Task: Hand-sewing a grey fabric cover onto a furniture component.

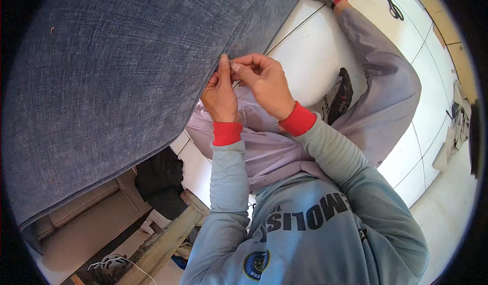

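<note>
A large piece of furniture covered in blue-grey upholstery fabric (117, 87) fills the left and top, with a seam running along its lower right edge. At that edge my left hand (221, 99) is closed, its thumb raised against the fabric border and its fingers curled by the edge. Right beside it, my right hand (268, 84) is closed in a pinch, thumb and forefinger tips close to the left thumb. Whatever sits between those fingertips is too small to make out.
My crossed legs in light purple trousers (384, 89) rest on white floor tiles (305, 56). Black-handled scissors (394, 9) lie at the upper right. At lower left are black cloth (161, 176), a wooden beam (162, 247) and a white cord (137, 265). Scraps (455, 120) lie far right.
</note>
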The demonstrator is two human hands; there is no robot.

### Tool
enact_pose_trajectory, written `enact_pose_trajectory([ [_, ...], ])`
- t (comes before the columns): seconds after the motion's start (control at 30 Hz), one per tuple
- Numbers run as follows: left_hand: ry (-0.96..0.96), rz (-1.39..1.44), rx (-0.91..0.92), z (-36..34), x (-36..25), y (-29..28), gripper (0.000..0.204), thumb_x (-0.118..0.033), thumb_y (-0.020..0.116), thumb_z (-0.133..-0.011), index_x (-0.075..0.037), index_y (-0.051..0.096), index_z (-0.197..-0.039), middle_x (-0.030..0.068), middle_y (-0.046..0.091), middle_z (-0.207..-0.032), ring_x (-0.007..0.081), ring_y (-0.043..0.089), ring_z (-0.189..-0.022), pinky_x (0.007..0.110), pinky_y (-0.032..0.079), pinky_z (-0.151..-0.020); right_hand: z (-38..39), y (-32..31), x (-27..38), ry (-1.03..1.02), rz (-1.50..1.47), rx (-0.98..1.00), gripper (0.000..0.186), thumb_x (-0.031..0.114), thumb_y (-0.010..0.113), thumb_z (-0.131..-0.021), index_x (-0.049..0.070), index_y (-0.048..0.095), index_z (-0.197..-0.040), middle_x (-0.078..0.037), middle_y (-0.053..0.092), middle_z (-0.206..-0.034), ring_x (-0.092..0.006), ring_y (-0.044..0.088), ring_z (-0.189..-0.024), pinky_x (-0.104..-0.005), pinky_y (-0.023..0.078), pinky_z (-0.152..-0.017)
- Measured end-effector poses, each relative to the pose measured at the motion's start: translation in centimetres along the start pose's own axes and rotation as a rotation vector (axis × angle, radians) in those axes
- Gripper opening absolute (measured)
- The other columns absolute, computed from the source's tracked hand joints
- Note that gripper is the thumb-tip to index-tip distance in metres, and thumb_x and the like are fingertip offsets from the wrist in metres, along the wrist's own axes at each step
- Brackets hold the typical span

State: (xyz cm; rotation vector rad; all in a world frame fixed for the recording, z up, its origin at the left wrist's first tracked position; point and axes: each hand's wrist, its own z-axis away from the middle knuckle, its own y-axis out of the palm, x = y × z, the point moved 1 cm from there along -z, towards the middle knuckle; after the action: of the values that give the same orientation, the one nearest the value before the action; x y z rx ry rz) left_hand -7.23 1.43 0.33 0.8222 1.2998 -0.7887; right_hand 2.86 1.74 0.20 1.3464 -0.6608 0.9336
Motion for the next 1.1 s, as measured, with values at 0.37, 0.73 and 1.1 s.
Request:
enact_pose_trajectory([
  [0.37,-0.142,0.194,0.134,0.5,0.2,-1.6,0.026,-0.030,0.061,-0.098,-0.007,0.070,-0.091,-0.0032,0.064,-0.078,0.0032,0.051,-0.066,0.019,0.039,-0.057,0.5,3.6,0.1,0.025,0.051,-0.288,0.019,0.008,0.069,-0.086,-0.008,0.065,-0.097,-0.009,0.068,-0.081,-0.0112,0.062,-0.066,-0.0244,0.051,-0.058],
  [0.73,-0.268,0.262,0.228,0.9,-1.4,-1.1,0.024,-0.031,0.060,-0.097,-0.007,0.064,-0.097,0.0013,0.065,-0.085,0.0048,0.054,-0.062,0.018,0.040,-0.052,1.7,1.6,1.9,0.203,-0.200,-0.115,0.020,0.012,0.066,-0.091,-0.005,0.066,-0.103,-0.005,0.065,-0.080,-0.0085,0.060,-0.065,-0.0247,0.054,-0.061],
  [1.1,-0.437,0.380,0.233,1.7,-2.4,0.2,0.019,-0.024,0.065,-0.095,-0.007,0.069,-0.101,0.0027,0.067,-0.094,0.0115,0.063,-0.080,0.027,0.051,-0.069,0.7,-1.4,0.6,-0.147,0.206,-0.011,0.016,0.007,0.066,-0.091,-0.005,0.069,-0.100,-0.007,0.068,-0.081,-0.0120,0.064,-0.068,-0.0245,0.052,-0.061],
])
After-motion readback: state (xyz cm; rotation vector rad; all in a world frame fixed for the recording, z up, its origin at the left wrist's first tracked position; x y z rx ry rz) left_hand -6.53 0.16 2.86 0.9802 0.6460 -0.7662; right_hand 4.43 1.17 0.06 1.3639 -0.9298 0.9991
